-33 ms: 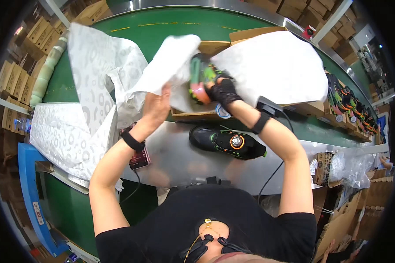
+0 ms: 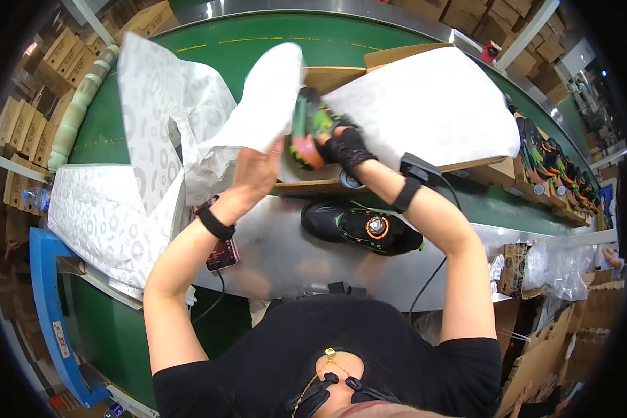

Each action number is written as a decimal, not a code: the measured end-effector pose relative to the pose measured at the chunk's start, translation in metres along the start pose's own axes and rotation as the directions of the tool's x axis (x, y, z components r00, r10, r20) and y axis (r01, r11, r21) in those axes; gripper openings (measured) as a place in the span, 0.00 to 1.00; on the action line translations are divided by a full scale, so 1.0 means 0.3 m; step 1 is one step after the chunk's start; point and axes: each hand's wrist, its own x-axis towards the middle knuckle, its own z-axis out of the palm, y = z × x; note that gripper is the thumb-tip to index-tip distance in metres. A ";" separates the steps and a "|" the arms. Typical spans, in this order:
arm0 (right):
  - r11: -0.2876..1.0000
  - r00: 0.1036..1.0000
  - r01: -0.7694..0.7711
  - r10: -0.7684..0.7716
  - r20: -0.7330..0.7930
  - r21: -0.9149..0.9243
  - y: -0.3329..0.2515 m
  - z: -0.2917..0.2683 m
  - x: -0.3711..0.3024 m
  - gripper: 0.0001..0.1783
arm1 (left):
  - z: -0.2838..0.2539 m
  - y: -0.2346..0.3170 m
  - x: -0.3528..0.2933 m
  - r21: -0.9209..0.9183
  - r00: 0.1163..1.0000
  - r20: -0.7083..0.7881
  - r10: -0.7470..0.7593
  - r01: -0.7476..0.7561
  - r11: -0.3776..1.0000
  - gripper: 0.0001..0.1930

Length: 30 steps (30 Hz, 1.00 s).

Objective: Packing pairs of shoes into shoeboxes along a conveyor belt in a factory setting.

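Left hand: left hand [image 2: 258, 171], bare with a dark wristband, fingers closed on the lower edge of the white tissue sheet [image 2: 265, 97], lifting it over the held shoe.
Right hand: right hand [image 2: 347, 150], in a black fingerless mesh glove, fingers clamped around the held shoe [image 2: 306, 129].
Held shoe, position: raised above the near wall of the open cardboard box [image 2: 313, 187], which stands at the far edge of the steel worktop [image 2: 279, 254], beside the green conveyor belt [image 2: 244, 42].
Held shoe, appearance: dark upper with bright green panels and a pink-orange end turned toward the wearer; partly covered by the sheet.
Second shoe: black shoe [image 2: 361, 228] with green trim and an orange round dial, lying on its side on the worktop, just in front of the box, untouched.
Paper stock: patterned tissue stack [image 2: 111, 209] at the left edge of the worktop.
Risk 1: thin sheet may tear, judged likely if pulled taut against the shoe's sole edge.
Risk 2: sheet may slip free, since only one edge is gripped.
Risk 3: shoe may drop onto the box wall if the one-handed grip loosens.
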 end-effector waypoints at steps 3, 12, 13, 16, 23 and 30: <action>0.902 0.889 0.399 -0.338 0.308 -0.163 0.021 0.113 0.049 0.16 | 0.044 0.047 0.079 0.227 0.869 0.473 -0.142 0.035 0.973 0.15; 0.451 0.936 0.292 -0.314 0.156 -0.843 0.017 -0.377 -0.216 0.27 | 0.200 -0.072 0.178 0.049 0.753 0.657 -0.048 0.021 0.999 0.25; 0.542 0.955 0.272 -0.251 0.156 -0.795 0.022 -0.426 -0.222 0.27 | 0.243 -0.082 0.173 0.285 0.753 0.657 -0.014 -0.231 0.930 0.26; 0.556 0.975 0.223 -0.114 0.193 -0.800 0.017 -0.460 -0.297 0.26 | 0.338 -0.100 0.145 0.410 0.624 0.779 -0.061 -0.433 0.803 0.31; 0.524 0.537 0.613 -0.825 -0.174 -0.591 0.035 -0.467 -0.433 0.11 | 0.355 -0.157 0.110 0.420 0.719 0.694 -0.020 -0.383 0.822 0.28; 0.742 0.928 -0.283 0.372 -0.021 0.608 0.138 -0.453 -0.426 0.22 | 0.183 0.253 -0.066 -0.101 0.643 0.746 0.172 -0.147 0.984 0.36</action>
